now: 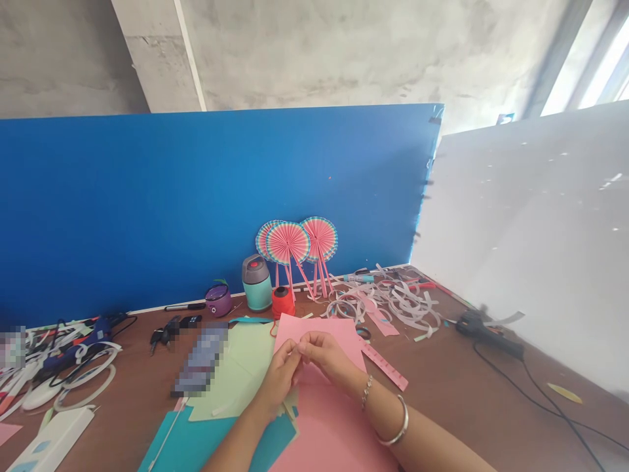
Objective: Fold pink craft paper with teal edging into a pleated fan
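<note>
Pink card (322, 333) front and centre on the table (432, 357), and here are both hands right over it! The left hand (280, 373) and the right hand (327, 354) come in from the bottom of the view and meet at the card's upper part, each closed to a narrow pinch, fingertips (299, 346) nearly nose to nose; whatever sits between them is too hidden to call. A silver bangle (399, 423) and a thin beaded bracelet (366, 391) ride the right wrist. Under the card lies a bigger pink sheet (329, 432), with a pale green sheet (236, 377) to the left and a teal sheet (194, 439) beneath the left forearm. Just right of the hands, a pink marked strip (383, 364) lies at a slant. Farther back, three pink paper fans (289, 242) on sticks lean against a blue board (196, 196), beside a red thread spool (284, 303), a grey-and-teal flask (256, 283) and a small purple pot (219, 300). Over to the right, a tangle of white paper strips (403, 301) sprawls, and a black glue gun (486, 334) sits near a white board (531, 242), cord trailing. On the left, a blue glue gun (93, 334) among white paper loops (86, 380), and a blurred patch (201, 357) nobody can read!
</note>
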`<state>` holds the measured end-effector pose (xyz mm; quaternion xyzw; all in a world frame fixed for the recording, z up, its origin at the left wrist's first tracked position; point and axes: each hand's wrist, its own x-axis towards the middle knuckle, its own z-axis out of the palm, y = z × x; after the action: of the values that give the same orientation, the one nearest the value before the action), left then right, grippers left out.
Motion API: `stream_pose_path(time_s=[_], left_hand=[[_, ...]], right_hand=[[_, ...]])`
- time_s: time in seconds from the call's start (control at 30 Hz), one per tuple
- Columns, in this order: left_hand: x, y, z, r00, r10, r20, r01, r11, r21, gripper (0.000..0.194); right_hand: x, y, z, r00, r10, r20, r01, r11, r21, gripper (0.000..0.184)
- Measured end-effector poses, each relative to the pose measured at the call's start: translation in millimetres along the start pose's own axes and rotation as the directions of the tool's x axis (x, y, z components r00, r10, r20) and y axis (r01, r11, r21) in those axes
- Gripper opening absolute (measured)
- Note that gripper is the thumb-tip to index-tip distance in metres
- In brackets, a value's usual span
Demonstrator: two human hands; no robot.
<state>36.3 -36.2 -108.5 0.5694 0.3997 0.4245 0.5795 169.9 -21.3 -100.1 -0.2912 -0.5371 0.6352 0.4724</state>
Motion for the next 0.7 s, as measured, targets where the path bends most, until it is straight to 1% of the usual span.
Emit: stream_pose_path(time_s=[0.17,0.37,0.47,0.6,0.63,0.7], left_hand=[[0.1,2.2,-3.4,1.000,-0.019,-0.001,0.019,1.000,0.002,0.045],[1.3,2.8,-6.3,0.999,-0.021,-0.025,0.022,0.999,0.026,0.046],[4.0,4.1,-10.9,0.998,-0.007,-0.065,0.008,1.000,0.022,0.045],[8.2,5.9,-20.1,0.987,0.015,-0.160,-0.015,1.000,0.005,0.042],[8.6,6.1,-21.4,0.986,0.016,-0.168,-0.016,1.000,0.002,0.041],[8.6,6.1,-21.9,0.989,0.010,-0.147,-0.010,1.000,-0.001,0.039]], right_hand=[[0.4,-2.0,-3.9,0.999,0.035,0.024,-0.037,0.995,0.094,0.037],[0.1,1.2,-6.4,0.995,0.076,0.072,-0.084,0.990,0.114,0.037],[-1.6,-2.0,-5.0,0.995,0.083,0.051,-0.089,0.989,0.120,0.034],[-3.2,-4.8,-3.8,0.996,0.084,0.021,-0.086,0.989,0.121,0.032],[-3.1,-4.5,-3.8,0.997,0.083,0.012,-0.083,0.990,0.111,0.032],[-2.4,-2.8,-4.2,0.997,0.073,-0.007,-0.072,0.994,0.080,0.031]])
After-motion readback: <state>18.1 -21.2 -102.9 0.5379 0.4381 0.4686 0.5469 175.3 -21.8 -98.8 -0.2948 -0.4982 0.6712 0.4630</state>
